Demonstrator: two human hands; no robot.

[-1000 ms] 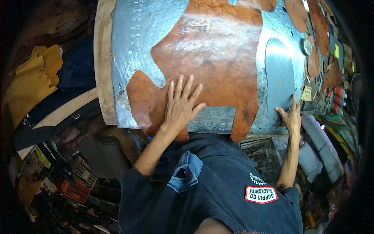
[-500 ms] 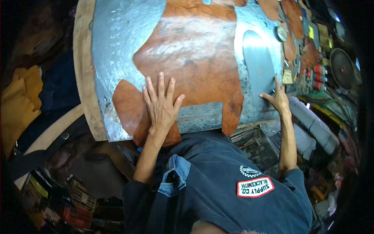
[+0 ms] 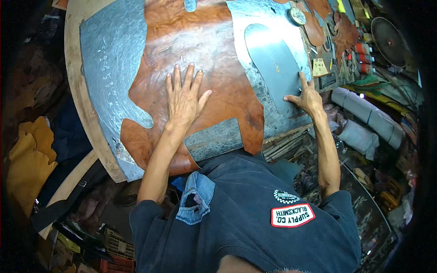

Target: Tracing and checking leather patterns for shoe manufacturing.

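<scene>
A large irregular brown leather hide (image 3: 218,86) is spread over a grey work surface (image 3: 109,68). My left hand (image 3: 183,100) lies flat on the hide with its fingers outstretched, holding nothing. To the right of the leather is a long grey template (image 3: 273,68) with a rounded far end. At the template's near right part rests my right hand (image 3: 308,98), thumb and fingers spread apart; the thumb tip is over the template and a finger points along its right edge. Whether that hand presses on it, I cannot tell.
A wooden rim (image 3: 84,104) borders the surface on the left. At the far right are a round tin (image 3: 297,16), a yellow paper note (image 3: 320,67), red-capped bottles (image 3: 363,58) and a fan (image 3: 393,41). A wrapped white roll (image 3: 366,113) lies beside the bench; tan leather (image 3: 29,157) hangs at left.
My left hand has moved farther up the hide, away from its near cut-out. My right hand stays by the template's near end. The whole view has shifted and turned slightly.
</scene>
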